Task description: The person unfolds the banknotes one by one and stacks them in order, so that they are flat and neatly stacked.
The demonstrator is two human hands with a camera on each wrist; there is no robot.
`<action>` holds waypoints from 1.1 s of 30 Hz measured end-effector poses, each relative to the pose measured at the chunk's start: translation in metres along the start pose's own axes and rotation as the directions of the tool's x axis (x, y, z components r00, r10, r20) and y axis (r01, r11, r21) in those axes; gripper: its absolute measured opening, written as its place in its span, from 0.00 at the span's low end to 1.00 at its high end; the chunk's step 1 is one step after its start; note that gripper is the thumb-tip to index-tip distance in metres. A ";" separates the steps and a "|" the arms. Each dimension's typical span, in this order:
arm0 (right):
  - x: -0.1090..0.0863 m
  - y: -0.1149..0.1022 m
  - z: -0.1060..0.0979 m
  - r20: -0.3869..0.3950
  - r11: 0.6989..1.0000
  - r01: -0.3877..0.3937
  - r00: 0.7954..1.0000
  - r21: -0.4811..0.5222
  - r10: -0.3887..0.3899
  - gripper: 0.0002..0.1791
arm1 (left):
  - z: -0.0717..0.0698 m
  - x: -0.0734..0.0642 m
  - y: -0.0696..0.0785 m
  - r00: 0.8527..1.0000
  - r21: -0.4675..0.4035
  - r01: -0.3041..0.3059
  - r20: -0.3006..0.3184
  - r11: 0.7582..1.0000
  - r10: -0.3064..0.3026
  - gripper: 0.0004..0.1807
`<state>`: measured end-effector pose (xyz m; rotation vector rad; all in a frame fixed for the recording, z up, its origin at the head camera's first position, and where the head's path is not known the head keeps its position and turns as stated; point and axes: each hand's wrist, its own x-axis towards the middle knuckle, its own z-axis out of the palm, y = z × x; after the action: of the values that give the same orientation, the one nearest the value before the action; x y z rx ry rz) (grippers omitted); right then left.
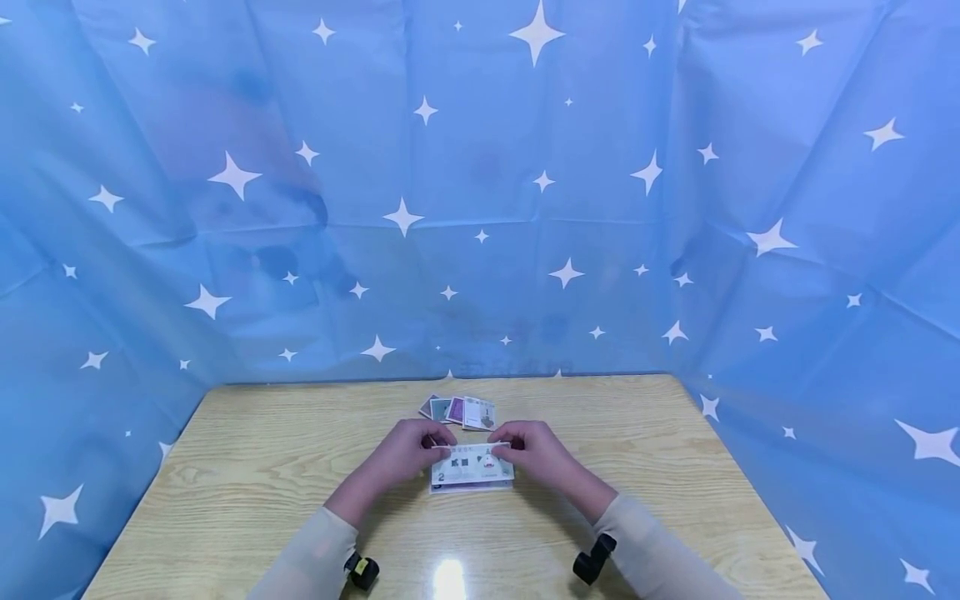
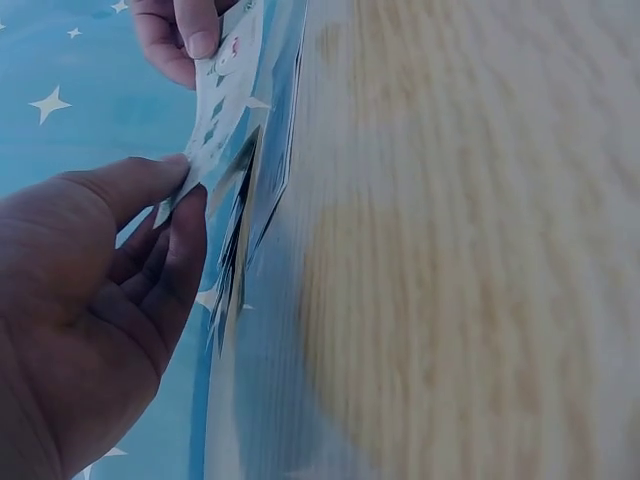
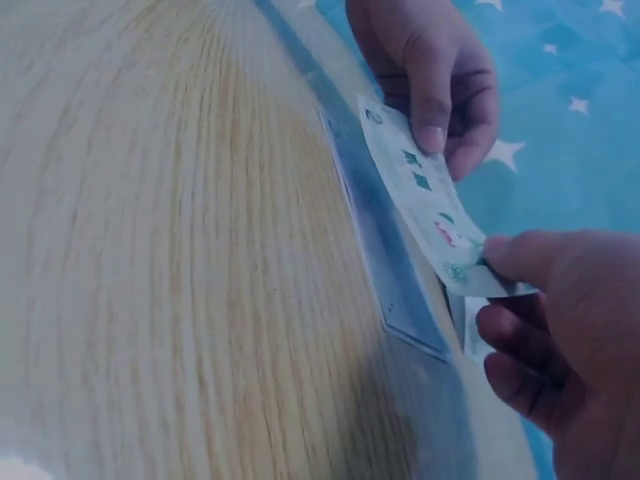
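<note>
A pale banknote (image 1: 471,463) printed with a 2 and small green and red pictures is stretched between both hands, raised a little off the table. My left hand (image 1: 417,447) pinches one end between thumb and fingers; in the left wrist view the left thumb (image 2: 150,180) presses on its face. The right hand (image 1: 529,450) pinches the other end, and the right wrist view shows the note (image 3: 425,195) slightly bent. Beneath it lies a lower stack of notes (image 3: 370,230), mostly covered in the head view. Just beyond the hands are several fanned notes (image 1: 478,413), purple, teal and pale.
The wooden table (image 1: 247,467) extends to both sides and towards me. A blue curtain with white stars (image 1: 480,308) hangs behind and at the sides. A small black device (image 1: 595,559) is at the right wrist, another (image 1: 362,571) at the left.
</note>
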<state>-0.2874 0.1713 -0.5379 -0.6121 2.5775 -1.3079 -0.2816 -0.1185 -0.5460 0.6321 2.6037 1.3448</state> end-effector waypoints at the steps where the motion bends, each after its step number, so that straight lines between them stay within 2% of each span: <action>1: 0.000 0.000 0.001 0.002 1.000 0.007 1.000 -0.008 -0.007 0.07 | 0.000 0.000 0.000 1.000 0.010 -0.004 0.004 1.000 0.004 0.07; 11: 0.001 0.008 0.007 0.010 0.991 0.069 0.998 -0.111 -0.068 0.06 | 0.003 0.006 0.001 0.999 0.112 -0.032 0.038 0.993 0.028 0.06; 16: 0.001 0.008 0.007 0.016 0.987 0.074 0.997 -0.140 -0.072 0.07 | 0.004 0.008 -0.001 0.998 0.147 -0.019 0.055 0.989 0.011 0.06; 24: 0.002 0.011 0.011 0.021 0.975 0.077 0.997 -0.206 -0.074 0.07 | 0.006 0.011 -0.006 0.997 0.200 -0.030 0.076 0.979 0.015 0.06; 33: 0.004 0.013 0.014 0.033 0.952 0.110 0.994 -0.284 -0.105 0.07 | 0.009 0.011 -0.008 0.997 0.294 -0.032 0.078 0.955 0.010 0.05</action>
<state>-0.2896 0.1660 -0.5569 -0.8193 2.7771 -0.9574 -0.2908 -0.1112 -0.5572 0.7370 2.7653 0.9216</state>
